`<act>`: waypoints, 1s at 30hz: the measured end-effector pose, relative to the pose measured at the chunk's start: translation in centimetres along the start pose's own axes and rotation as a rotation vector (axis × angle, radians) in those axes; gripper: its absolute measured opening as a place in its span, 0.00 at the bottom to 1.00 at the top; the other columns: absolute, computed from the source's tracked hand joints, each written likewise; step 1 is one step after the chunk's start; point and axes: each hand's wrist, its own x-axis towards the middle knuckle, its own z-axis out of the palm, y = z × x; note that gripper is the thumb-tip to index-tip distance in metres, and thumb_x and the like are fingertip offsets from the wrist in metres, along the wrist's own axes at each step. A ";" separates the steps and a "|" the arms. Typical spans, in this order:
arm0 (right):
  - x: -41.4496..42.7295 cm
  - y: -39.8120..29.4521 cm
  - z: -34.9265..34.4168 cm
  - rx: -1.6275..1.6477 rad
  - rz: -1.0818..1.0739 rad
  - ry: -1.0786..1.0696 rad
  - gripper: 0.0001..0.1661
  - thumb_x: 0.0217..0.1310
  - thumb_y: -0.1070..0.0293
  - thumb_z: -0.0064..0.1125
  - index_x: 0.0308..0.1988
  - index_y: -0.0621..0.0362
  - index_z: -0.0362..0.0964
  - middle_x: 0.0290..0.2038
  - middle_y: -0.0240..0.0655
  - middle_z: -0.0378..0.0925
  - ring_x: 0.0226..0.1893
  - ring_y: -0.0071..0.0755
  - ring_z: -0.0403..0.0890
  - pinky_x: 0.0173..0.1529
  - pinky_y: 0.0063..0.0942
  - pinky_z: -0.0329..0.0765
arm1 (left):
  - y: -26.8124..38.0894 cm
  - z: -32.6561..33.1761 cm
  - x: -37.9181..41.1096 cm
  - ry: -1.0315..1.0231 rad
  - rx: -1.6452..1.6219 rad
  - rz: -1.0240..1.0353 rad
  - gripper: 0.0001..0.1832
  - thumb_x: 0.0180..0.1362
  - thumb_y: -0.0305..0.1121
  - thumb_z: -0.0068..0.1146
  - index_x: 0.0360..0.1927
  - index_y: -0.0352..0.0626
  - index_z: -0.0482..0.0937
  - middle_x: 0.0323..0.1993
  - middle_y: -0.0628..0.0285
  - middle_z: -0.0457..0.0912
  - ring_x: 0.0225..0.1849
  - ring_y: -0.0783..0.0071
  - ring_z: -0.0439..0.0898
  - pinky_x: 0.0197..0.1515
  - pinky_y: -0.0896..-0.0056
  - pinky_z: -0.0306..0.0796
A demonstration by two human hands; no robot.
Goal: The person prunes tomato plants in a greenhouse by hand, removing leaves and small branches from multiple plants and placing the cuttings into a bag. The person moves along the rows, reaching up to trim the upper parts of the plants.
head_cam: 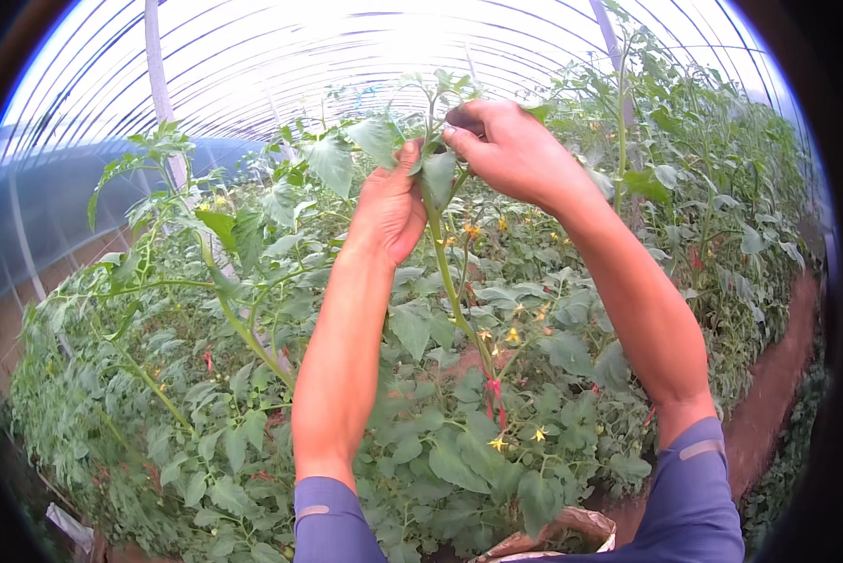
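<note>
Both hands are raised to the upper part of a tomato plant stem (444,264), just below its leafy tip (439,88). My left hand (392,200) grips the stem from the left, thumb upright beside a leaf. On the other side of the stem, my right hand (509,151) has its thumb and forefinger pinched together near the shoot; a small pale bit shows at the fingertips, too small to name. A drooping leaf (439,179) hangs between the hands and partly hides the grip. Lower on the stem are yellow flowers (512,336) and a red tie (493,386).
Dense tomato plants stand all around under an arched greenhouse frame. Posts rise at left (155,63) and right (608,35). A bare soil path (780,380) runs at the right. An open woven sack (590,524) sits low in front of me.
</note>
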 end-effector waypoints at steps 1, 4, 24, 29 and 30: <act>0.5 -0.2 0.4 0.030 0.113 -0.069 0.17 0.70 0.65 0.55 0.48 0.66 0.80 0.39 0.50 0.85 0.40 0.49 0.87 0.51 0.43 0.79 | 0.2 -0.5 0.1 0.014 -0.008 -0.026 0.18 0.72 0.42 0.58 0.57 0.43 0.76 0.49 0.61 0.83 0.50 0.68 0.81 0.55 0.56 0.78; -0.3 -2.9 0.1 0.422 0.393 -0.072 0.20 0.72 0.66 0.54 0.58 0.65 0.76 0.43 0.41 0.85 0.37 0.31 0.83 0.46 0.35 0.80 | 0.8 -1.1 -0.3 0.050 -0.051 -0.100 0.15 0.73 0.37 0.55 0.58 0.44 0.76 0.52 0.64 0.83 0.53 0.68 0.79 0.55 0.59 0.75; 3.4 -2.7 -2.4 -0.179 -0.084 0.502 0.34 0.61 0.71 0.54 0.66 0.67 0.62 0.56 0.51 0.75 0.52 0.39 0.81 0.51 0.36 0.80 | -1.8 0.9 -1.1 0.225 -0.200 0.151 0.13 0.64 0.33 0.69 0.49 0.49 0.79 0.43 0.69 0.83 0.44 0.74 0.81 0.49 0.58 0.76; 3.3 -4.4 -4.3 -0.453 -0.580 0.285 0.46 0.55 0.67 0.65 0.72 0.54 0.59 0.61 0.50 0.74 0.63 0.47 0.74 0.63 0.43 0.77 | -1.1 1.3 -1.5 0.246 -0.150 0.133 0.08 0.64 0.33 0.68 0.44 0.46 0.82 0.38 0.69 0.84 0.39 0.76 0.80 0.44 0.66 0.76; 3.5 -4.5 -4.7 -0.536 -0.572 0.180 0.47 0.55 0.65 0.68 0.72 0.52 0.58 0.61 0.49 0.74 0.63 0.47 0.74 0.64 0.43 0.77 | -1.1 1.4 -1.5 0.231 -0.146 0.127 0.10 0.63 0.32 0.68 0.47 0.47 0.81 0.41 0.68 0.84 0.41 0.74 0.80 0.47 0.63 0.76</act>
